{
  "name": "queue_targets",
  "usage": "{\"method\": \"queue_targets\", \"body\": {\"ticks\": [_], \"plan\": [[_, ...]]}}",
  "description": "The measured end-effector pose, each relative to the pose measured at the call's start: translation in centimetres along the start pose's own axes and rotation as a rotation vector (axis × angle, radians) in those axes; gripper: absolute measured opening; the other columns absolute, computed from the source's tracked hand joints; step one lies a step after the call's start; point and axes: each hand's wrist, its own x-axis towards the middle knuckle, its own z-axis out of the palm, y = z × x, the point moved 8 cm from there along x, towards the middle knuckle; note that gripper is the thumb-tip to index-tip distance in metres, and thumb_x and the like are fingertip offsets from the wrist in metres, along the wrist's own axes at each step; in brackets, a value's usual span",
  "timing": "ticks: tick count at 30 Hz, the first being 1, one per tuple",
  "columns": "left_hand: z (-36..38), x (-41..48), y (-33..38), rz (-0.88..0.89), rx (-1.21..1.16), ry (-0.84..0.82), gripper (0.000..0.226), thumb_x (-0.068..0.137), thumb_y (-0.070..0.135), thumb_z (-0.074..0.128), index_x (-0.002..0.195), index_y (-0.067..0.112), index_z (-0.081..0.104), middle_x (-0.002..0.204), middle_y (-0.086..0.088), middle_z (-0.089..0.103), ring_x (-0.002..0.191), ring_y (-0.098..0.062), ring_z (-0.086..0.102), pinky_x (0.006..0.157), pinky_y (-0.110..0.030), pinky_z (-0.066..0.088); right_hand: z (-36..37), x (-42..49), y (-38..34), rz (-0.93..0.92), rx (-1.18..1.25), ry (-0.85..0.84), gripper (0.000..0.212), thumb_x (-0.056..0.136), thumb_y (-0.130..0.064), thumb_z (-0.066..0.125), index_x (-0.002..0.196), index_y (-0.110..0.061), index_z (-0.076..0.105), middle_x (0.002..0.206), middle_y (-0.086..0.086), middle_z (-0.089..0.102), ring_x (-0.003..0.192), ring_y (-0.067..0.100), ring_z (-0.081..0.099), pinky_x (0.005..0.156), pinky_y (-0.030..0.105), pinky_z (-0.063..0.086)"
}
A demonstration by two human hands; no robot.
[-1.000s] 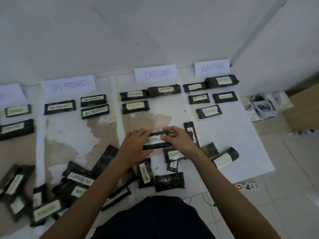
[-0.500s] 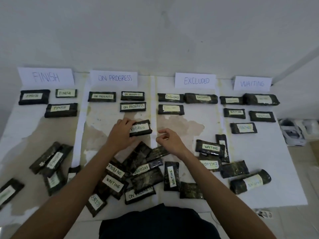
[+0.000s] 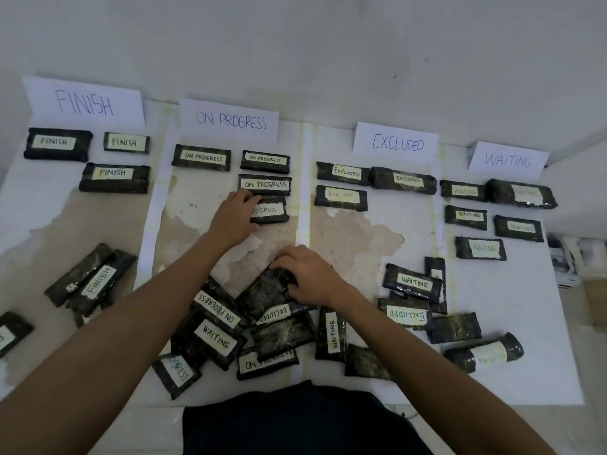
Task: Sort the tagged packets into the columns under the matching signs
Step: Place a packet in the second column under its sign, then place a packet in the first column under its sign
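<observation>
Covering the floor: white paper sheets (image 3: 492,323), blotched with tan stains, laid up against a pale wall (image 3: 295,44).
Signs: four white cards stand along the wall, hand-lettered in marker: FINISH sign (image 3: 83,101), ON PROGRESS sign (image 3: 230,121), EXCLUDED sign (image 3: 395,142), WAITING sign (image 3: 507,159).
Packets: flat oblongs in dark, crinkled, glossy wrap, each with a pale tape tag.
Sorted rows: three lie under FINISH, three under EXCLUDED and five under WAITING, all with tags matching their signs.
Left hand (image 3: 235,215): fingers clamped on the left end of the tagged packet (image 3: 271,210), which shows "OGRESS". It lies in the ON PROGRESS column, just below the lowest of the three packets already there.
Right hand (image 3: 308,277): fingers curled over the far end of a dark packet (image 3: 266,290) whose tag cannot be seen.
Loose pile (image 3: 230,326): overlapping packets at odd angles nearest the person, with tags reading WAITING, EXCLUDED and ON PROGRESS.
</observation>
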Motion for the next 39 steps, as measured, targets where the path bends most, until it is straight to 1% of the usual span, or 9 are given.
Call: {"method": "queue_targets", "body": {"ticks": [4,8,15,25,27,30,32,36,39], "plan": [[-0.7,-1.0,0.5,0.033,-0.033,0.063,0.065,0.079,0.016,0.068,0.137,0.006,0.041,0.132,-0.018,0.042,0.116,-0.035,0.042,0.098,-0.046,0.040,2.6,0.3,-1.4,-0.160,-0.265,-0.176,0.060,0.066,-0.005,0.069,0.123,-0.017,0.056,0.132,0.012,0.051,0.115,0.035,0.046,0.088,0.044,0.046],[-1.6,-3.7,1.7,0.082,-0.209,0.117,0.044,0.083,0.009,0.060,0.127,0.008,0.054,0.121,-0.014,0.052,0.111,-0.031,0.048,0.095,-0.041,0.043,2.6,0.5,-1.9,-0.206,-0.360,-0.137,0.045,0.068,-0.009,0.073,0.112,-0.015,0.064,0.112,0.009,0.063,0.098,0.032,0.055,0.078,0.042,0.051],[-1.2,-11.4,1.0,-0.162,-0.657,-0.039,0.026,0.094,0.024,0.051,0.118,0.018,0.060,0.110,0.002,0.061,0.096,-0.013,0.059,0.074,-0.018,0.043,-1.6,-0.4,0.8,0.285,0.373,-0.127,0.023,0.086,-0.014,0.065,0.108,-0.013,0.062,0.103,0.009,0.066,0.090,0.018,0.059,0.086,0.034,0.049],[-1.7,-14.9,0.4,-0.242,-0.743,-0.058,0.046,0.089,0.015,0.060,0.132,0.024,0.045,0.107,0.000,0.058,0.087,-0.014,0.062,0.063,-0.017,0.047,-2.2,-2.4,0.2,0.523,0.872,-0.014,0.018,0.086,-0.013,0.068,0.101,-0.020,0.061,0.094,0.008,0.068,0.082,0.021,0.067,0.077,0.037,0.056],[-1.9,-15.1,-0.1,-0.344,-0.842,-0.006,0.056,0.087,0.019,0.063,0.136,0.023,0.037,0.108,-0.001,0.056,0.086,-0.014,0.062,0.069,-0.026,0.053,-2.1,-2.3,-0.4,0.586,0.950,0.072,0.017,0.085,-0.010,0.068,0.098,-0.017,0.060,0.093,0.009,0.068,0.077,0.017,0.066,0.074,0.034,0.057],[-0.5,-15.5,-0.8,-0.612,-1.212,0.003,0.060,0.085,0.017,0.067,0.135,0.013,0.035,0.115,-0.009,0.056,0.096,-0.024,0.064,0.082,-0.038,0.055,-1.7,-1.8,-1.6,0.630,0.999,0.175,0.026,0.081,-0.007,0.072,0.103,-0.005,0.059,0.095,0.012,0.067,0.076,0.018,0.066,0.067,0.026,0.057],[0.4,-15.3,-0.8,-0.699,-1.403,-0.025,0.041,0.084,0.015,0.067,0.119,0.002,0.049,0.116,-0.015,0.061,0.099,-0.026,0.064,0.085,-0.036,0.053,-1.3,-1.2,-2.9,0.609,0.951,0.199,0.025,0.076,-0.007,0.076,0.094,-0.008,0.059,0.089,0.008,0.065,0.074,0.017,0.064,0.064,0.028,0.057],[0.0,-15.2,-1.3,-0.776,-1.356,0.006,0.037,0.072,0.029,0.076,0.094,0.002,0.063,0.099,-0.017,0.068,0.093,-0.030,0.066,0.089,-0.046,0.053,-0.8,0.6,-5.9,0.509,0.741,0.250,0.036,0.071,-0.012,0.078,0.072,-0.025,0.045,0.076,-0.002,0.055,0.074,0.018,0.057,0.069,0.035,0.053],[-1.8,-15.4,-2.0,-0.768,-1.240,0.047,0.027,0.078,0.024,0.069,0.091,0.001,0.064,0.089,-0.014,0.068,0.081,-0.026,0.065,0.071,-0.040,0.057,-0.4,2.4,-8.2,0.432,0.739,0.228,0.036,0.070,-0.016,0.080,0.075,-0.021,0.044,0.078,0.002,0.058,0.073,0.020,0.061,0.067,0.035,0.055]]}}
